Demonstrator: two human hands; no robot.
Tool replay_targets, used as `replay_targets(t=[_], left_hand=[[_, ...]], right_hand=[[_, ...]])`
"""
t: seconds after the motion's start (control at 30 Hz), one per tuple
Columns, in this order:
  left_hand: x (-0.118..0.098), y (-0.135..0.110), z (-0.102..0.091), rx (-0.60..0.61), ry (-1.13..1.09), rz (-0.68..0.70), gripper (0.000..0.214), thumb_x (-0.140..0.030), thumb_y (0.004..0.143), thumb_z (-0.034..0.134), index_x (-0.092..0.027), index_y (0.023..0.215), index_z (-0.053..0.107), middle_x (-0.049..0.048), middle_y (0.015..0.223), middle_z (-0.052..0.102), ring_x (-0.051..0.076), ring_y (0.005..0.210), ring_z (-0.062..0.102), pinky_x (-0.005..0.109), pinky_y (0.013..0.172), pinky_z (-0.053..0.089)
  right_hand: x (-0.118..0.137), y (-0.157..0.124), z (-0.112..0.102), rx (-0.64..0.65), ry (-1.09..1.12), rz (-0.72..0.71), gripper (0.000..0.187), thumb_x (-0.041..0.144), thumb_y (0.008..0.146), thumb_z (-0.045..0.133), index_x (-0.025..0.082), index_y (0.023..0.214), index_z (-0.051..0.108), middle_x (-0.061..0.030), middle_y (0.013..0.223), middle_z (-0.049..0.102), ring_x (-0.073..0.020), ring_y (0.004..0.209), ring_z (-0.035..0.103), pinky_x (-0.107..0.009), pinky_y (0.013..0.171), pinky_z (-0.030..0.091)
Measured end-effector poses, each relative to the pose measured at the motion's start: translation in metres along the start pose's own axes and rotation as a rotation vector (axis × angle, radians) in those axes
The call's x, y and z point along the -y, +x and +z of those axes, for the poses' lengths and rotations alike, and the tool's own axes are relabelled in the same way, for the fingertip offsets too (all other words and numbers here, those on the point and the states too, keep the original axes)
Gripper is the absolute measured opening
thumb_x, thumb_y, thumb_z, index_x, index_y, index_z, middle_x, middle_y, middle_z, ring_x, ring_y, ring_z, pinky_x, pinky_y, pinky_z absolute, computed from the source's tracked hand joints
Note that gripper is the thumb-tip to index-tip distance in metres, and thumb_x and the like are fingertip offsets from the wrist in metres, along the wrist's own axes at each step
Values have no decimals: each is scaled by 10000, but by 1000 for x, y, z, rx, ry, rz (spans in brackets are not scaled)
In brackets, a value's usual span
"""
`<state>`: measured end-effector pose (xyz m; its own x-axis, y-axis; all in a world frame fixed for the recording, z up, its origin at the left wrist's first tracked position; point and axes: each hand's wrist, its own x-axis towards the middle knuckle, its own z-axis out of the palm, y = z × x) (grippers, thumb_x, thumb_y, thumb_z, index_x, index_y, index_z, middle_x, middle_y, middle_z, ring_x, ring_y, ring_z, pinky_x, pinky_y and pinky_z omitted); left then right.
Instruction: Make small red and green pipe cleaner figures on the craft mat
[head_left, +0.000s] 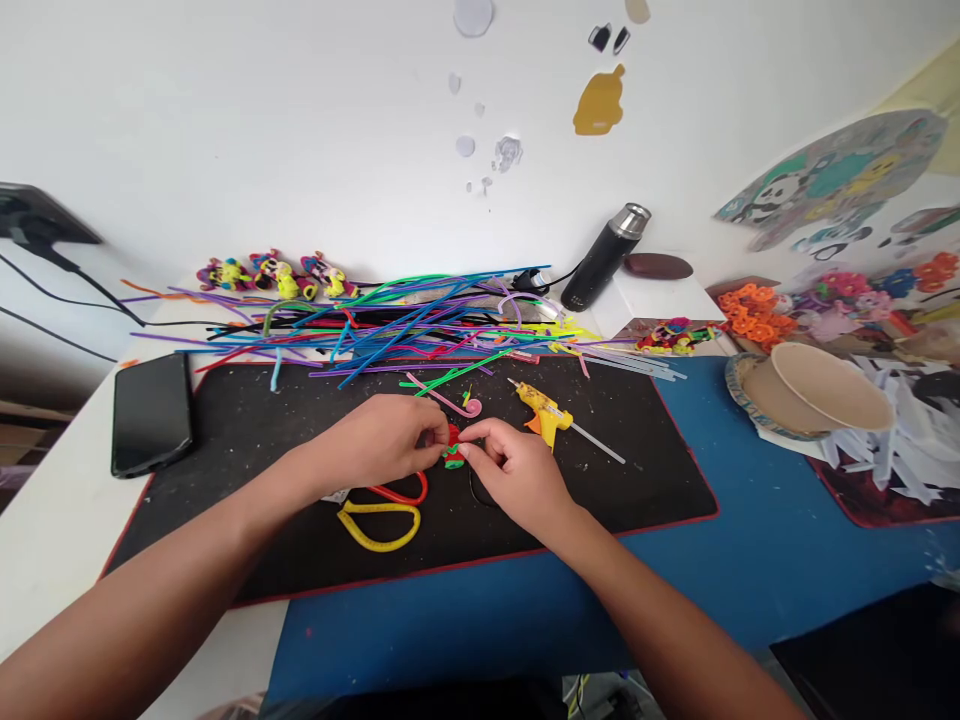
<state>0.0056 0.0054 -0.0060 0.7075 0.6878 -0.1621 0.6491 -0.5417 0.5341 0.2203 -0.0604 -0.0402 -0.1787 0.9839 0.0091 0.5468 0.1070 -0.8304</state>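
Observation:
Both my hands meet over the black mat (247,480) and pinch a small red and green pipe-cleaner piece (454,447). My left hand (390,440) closes its fingertips on the piece from the left. My right hand (510,470) pinches it from the right. Scissors with a yellow and a red handle (379,515) lie just below my left hand. A pink curled pipe cleaner (450,402) lies just beyond my fingers. A yellow glue gun (544,412) rests to the right of my hands, with a glue stick sticking out of it.
A heap of coloured pipe cleaners (405,325) lies along the mat's far edge. A black phone (152,412) is at the left. A black flask (606,258), paper plates (814,390) and small finished figures (274,275) stand around.

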Motion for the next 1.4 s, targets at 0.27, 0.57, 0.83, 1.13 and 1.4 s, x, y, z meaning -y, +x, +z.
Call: replay_targets(t=[0.27, 0.57, 0.83, 1.13, 1.4], left_hand=[[7, 2, -1, -24, -13, 21, 111, -258, 854, 604, -242, 827, 710, -6, 761, 696, 167, 669, 598, 275, 602, 351], [12, 8, -1, -101, -197, 28, 163, -287, 930, 583, -236, 872, 727, -8, 863, 741, 157, 734, 642, 262, 658, 412], [25, 0, 23, -136, -217, -65, 229, -400, 882, 721, -248, 1053, 715, 19, 955, 723, 193, 824, 645, 284, 717, 457], [25, -1, 35, -169, -178, -71, 89, -317, 927, 647, -240, 921, 693, 4, 891, 709, 175, 768, 633, 274, 664, 422], [30, -2, 39, -176, -211, -84, 114, -325, 945, 620, -240, 920, 692, -4, 844, 706, 166, 743, 631, 261, 656, 424]], right_hand=[[-8, 4, 5, 45, -116, -23, 135, 318, 988, 636, 257, 1010, 755, 66, 547, 487, -131, 505, 425, -271, 565, 306], [-16, 11, 6, 73, 170, 132, 116, 306, 944, 650, 230, 897, 722, 71, 546, 454, -128, 516, 406, -265, 540, 309], [-26, 20, 7, 91, 609, 351, 238, 447, 869, 726, 213, 877, 679, 97, 547, 424, -76, 411, 275, -239, 413, 213], [-30, 19, 14, 79, 497, 336, 185, 405, 895, 693, 222, 869, 695, 84, 538, 439, -92, 431, 316, -241, 429, 225], [-25, 18, 13, 65, 269, 288, 147, 344, 913, 651, 221, 846, 695, 61, 559, 497, -125, 500, 391, -266, 492, 269]])
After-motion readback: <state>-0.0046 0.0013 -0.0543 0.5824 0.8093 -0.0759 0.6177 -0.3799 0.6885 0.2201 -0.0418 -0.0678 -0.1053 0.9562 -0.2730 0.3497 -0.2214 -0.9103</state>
